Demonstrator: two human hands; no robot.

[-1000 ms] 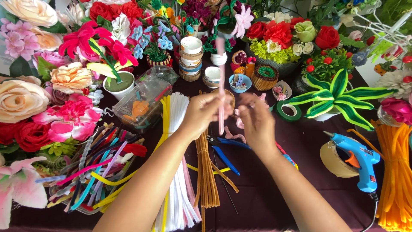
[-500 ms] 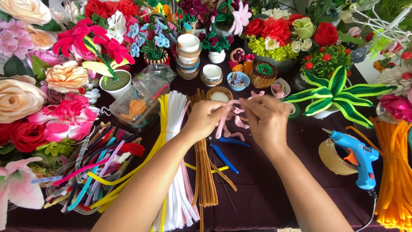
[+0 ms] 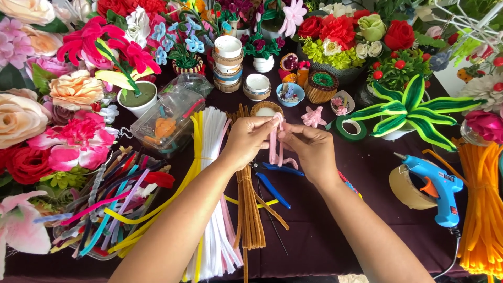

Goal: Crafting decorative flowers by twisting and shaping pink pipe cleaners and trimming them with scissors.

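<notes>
Left hand [image 3: 250, 140] & right hand [image 3: 309, 148] both pinch a pink pipe cleaner [image 3: 275, 142] folded into hanging loops above the brown pipe-cleaner bundle [image 3: 250, 209]; bending looks early, w/ most shaping left.

Pink pipe cleaner [image 3: 276, 141] top hidden inside fingertips of left hand [image 3: 250, 140] and right hand [image 3: 309, 149]. Blue pliers [image 3: 275, 181] partly under right hand. Orange stems [image 3: 484, 209] cut off at right edge.
</notes>
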